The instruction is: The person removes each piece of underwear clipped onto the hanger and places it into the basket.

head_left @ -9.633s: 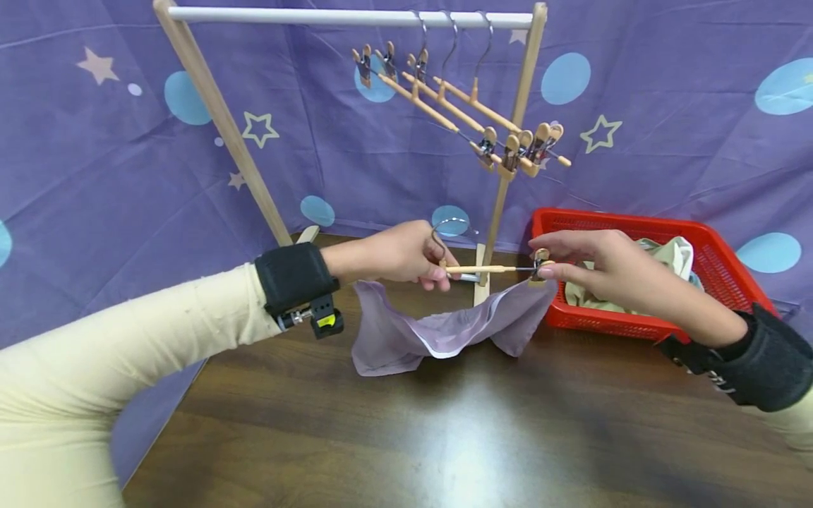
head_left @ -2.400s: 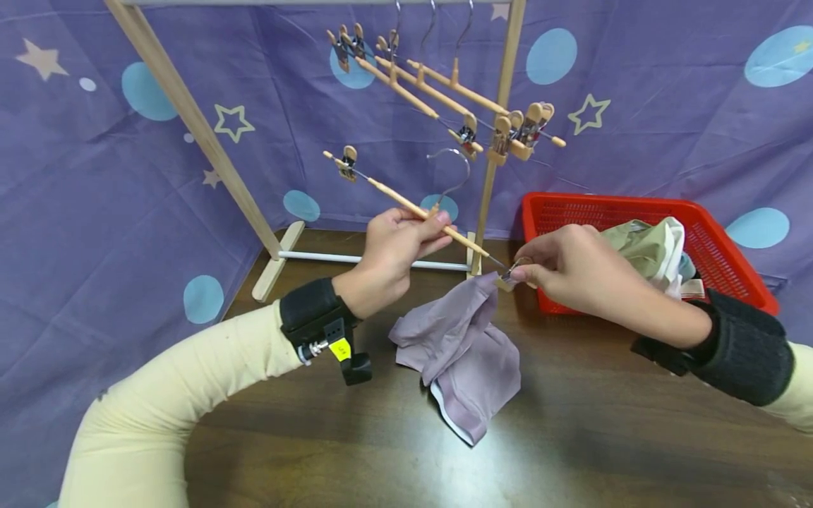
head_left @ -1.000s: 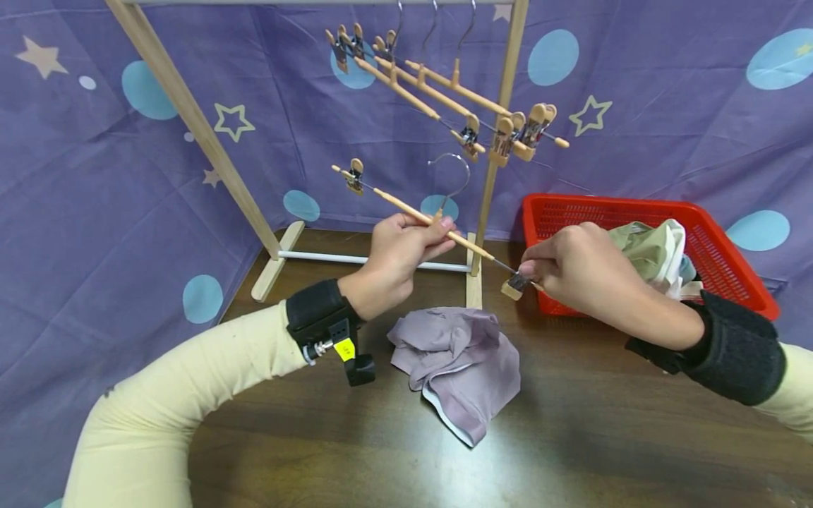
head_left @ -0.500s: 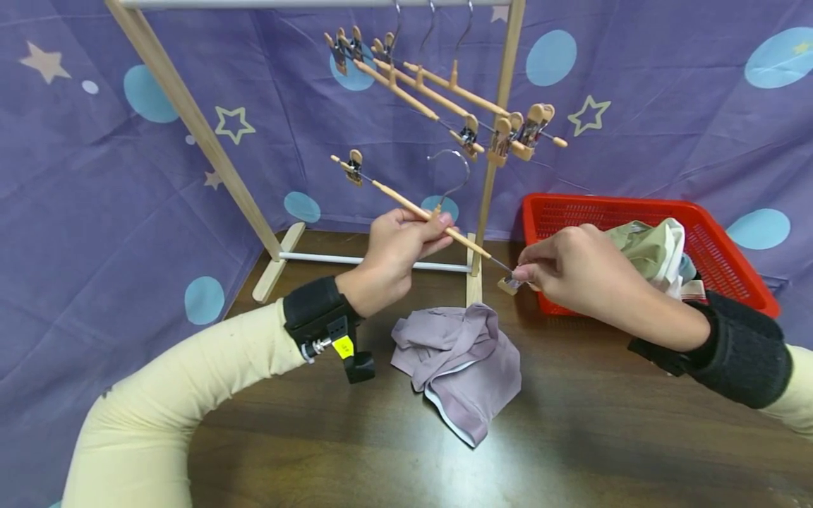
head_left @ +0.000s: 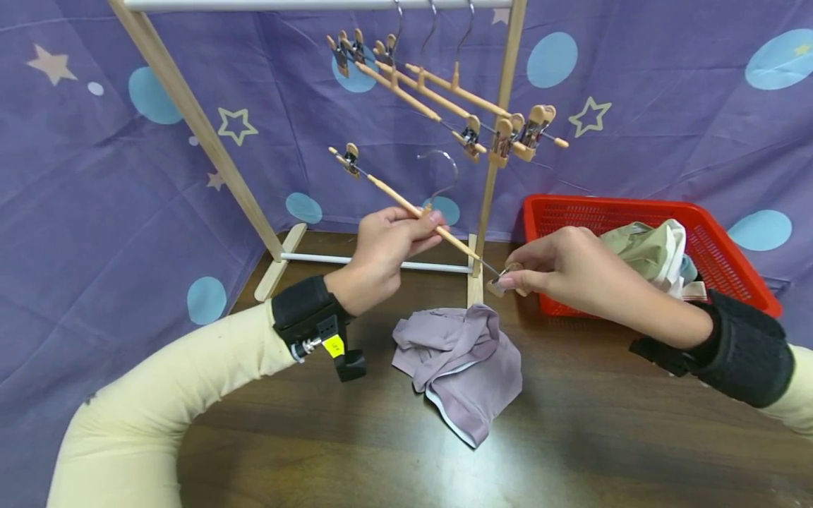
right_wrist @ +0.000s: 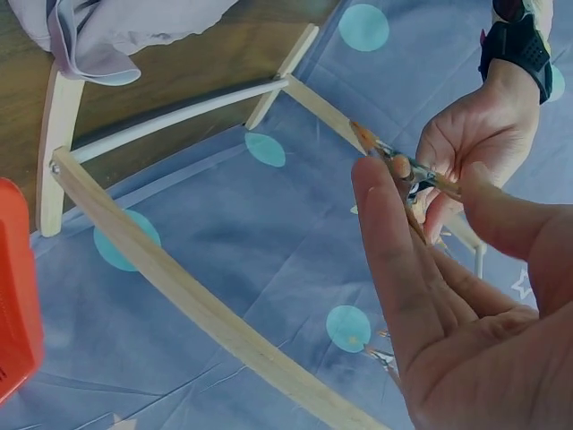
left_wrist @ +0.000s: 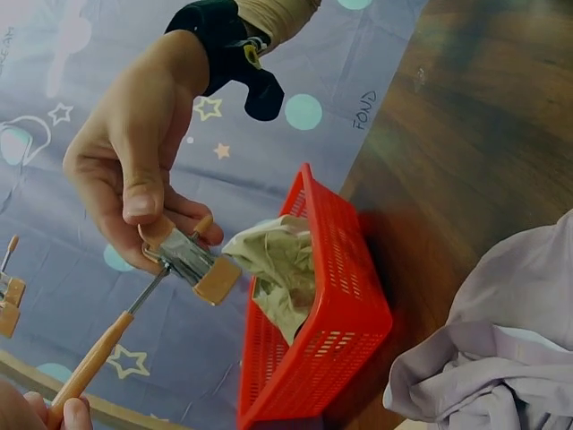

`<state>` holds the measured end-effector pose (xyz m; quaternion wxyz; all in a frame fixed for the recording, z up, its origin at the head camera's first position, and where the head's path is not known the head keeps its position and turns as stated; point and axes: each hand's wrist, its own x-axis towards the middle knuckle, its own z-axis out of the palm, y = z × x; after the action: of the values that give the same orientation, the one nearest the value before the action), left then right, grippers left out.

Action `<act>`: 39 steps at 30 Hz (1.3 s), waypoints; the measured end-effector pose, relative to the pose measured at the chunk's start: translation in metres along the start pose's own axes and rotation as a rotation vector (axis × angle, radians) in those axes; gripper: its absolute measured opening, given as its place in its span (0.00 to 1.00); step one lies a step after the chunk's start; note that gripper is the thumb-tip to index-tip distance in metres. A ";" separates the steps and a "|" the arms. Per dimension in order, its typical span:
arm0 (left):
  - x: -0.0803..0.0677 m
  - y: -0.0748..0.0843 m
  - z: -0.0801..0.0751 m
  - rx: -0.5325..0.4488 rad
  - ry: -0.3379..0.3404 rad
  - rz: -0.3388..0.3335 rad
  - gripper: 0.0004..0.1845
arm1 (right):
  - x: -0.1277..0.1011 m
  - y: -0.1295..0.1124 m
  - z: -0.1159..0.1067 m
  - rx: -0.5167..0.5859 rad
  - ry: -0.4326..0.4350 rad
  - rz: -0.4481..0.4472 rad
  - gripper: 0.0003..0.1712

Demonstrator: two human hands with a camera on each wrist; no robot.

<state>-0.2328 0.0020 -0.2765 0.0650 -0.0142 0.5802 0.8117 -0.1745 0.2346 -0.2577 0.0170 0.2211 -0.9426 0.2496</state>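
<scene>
My left hand (head_left: 384, 254) grips the wooden bar of a clip hanger (head_left: 395, 195), its metal hook pointing up. The bar slants down to the right, and a clip (head_left: 351, 159) sits at its far left end. Thumb and fingers of my right hand (head_left: 581, 271) pinch the clip at the near right end. In the left wrist view this clip (left_wrist: 215, 279) has no cloth between its jaws. Below the hanger, a crumpled mauve garment (head_left: 483, 384) with a white inner edge lies on the brown table (head_left: 305, 444).
A rack with a white top rail (head_left: 267, 4) stands behind, several clip hangers (head_left: 444, 99) hooked at its right side. At the right, a red basket (head_left: 730, 268) holds green and white clothes (head_left: 657, 250). A purple printed curtain (head_left: 70, 233) hangs behind.
The garment first hung from the hanger, then dangled by one corner from the right clip, and now lies on the table. Lately both hands and the hanger have shifted slightly left.
</scene>
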 end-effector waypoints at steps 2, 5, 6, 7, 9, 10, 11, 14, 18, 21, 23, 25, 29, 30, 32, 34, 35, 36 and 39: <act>-0.001 0.002 -0.003 0.005 -0.005 0.008 0.04 | 0.000 -0.001 0.000 0.023 -0.012 0.004 0.14; -0.003 0.007 -0.009 0.019 -0.017 0.028 0.03 | -0.002 -0.002 -0.001 0.062 -0.021 -0.004 0.17; -0.004 0.010 -0.011 0.022 -0.020 0.036 0.03 | -0.003 -0.003 -0.002 0.079 -0.022 -0.005 0.17; -0.004 0.013 -0.013 0.022 -0.023 0.043 0.03 | -0.004 -0.003 -0.002 0.093 -0.020 -0.009 0.17; -0.006 0.019 -0.018 0.025 -0.033 0.054 0.02 | -0.007 -0.003 -0.003 0.113 -0.014 -0.015 0.14; -0.006 0.023 -0.020 0.029 -0.038 0.059 0.02 | -0.009 -0.003 -0.004 0.120 -0.011 -0.014 0.13; -0.007 0.027 -0.022 0.028 -0.046 0.060 0.02 | -0.010 -0.003 -0.004 0.119 -0.007 -0.016 0.13; -0.008 0.041 -0.027 0.033 -0.070 0.059 0.01 | -0.013 0.000 -0.005 0.095 -0.008 -0.022 0.11; -0.006 0.060 -0.031 0.033 -0.084 0.044 0.02 | -0.017 0.007 -0.004 0.080 -0.032 -0.027 0.12; -0.001 0.074 -0.031 0.016 -0.083 0.029 0.02 | -0.019 0.014 -0.001 0.078 -0.041 -0.045 0.11; 0.002 0.083 -0.031 -0.002 -0.091 0.028 0.02 | -0.021 0.019 0.002 0.083 -0.043 -0.057 0.10; 0.007 0.092 -0.032 -0.020 -0.104 0.031 0.03 | -0.024 0.023 0.004 0.076 -0.041 -0.062 0.09; 0.015 0.109 -0.033 -0.042 -0.126 0.034 0.04 | -0.029 0.033 0.011 0.047 -0.029 -0.062 0.12; 0.017 0.114 -0.033 -0.052 -0.124 0.028 0.04 | -0.029 0.035 0.013 0.038 -0.026 -0.064 0.14; 0.020 0.122 -0.034 -0.071 -0.116 0.013 0.03 | -0.030 0.039 0.018 0.031 -0.025 -0.071 0.14; 0.023 0.131 -0.034 -0.094 -0.097 -0.005 0.03 | -0.030 0.041 0.022 0.026 -0.028 -0.087 0.13; 0.025 0.135 -0.035 -0.104 -0.088 -0.012 0.04 | -0.030 0.042 0.024 0.025 -0.028 -0.097 0.13; 0.027 0.139 -0.035 -0.107 -0.078 -0.014 0.04 | -0.030 0.043 0.026 0.024 -0.029 -0.110 0.12; 0.034 0.150 -0.036 -0.115 -0.056 -0.020 0.05 | -0.029 0.043 0.032 0.017 -0.035 -0.146 0.10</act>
<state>-0.2866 -0.0762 -0.1509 0.0884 -0.0011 0.5304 0.8431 -0.1639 0.2648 -0.3097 0.0165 0.2935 -0.9221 0.2517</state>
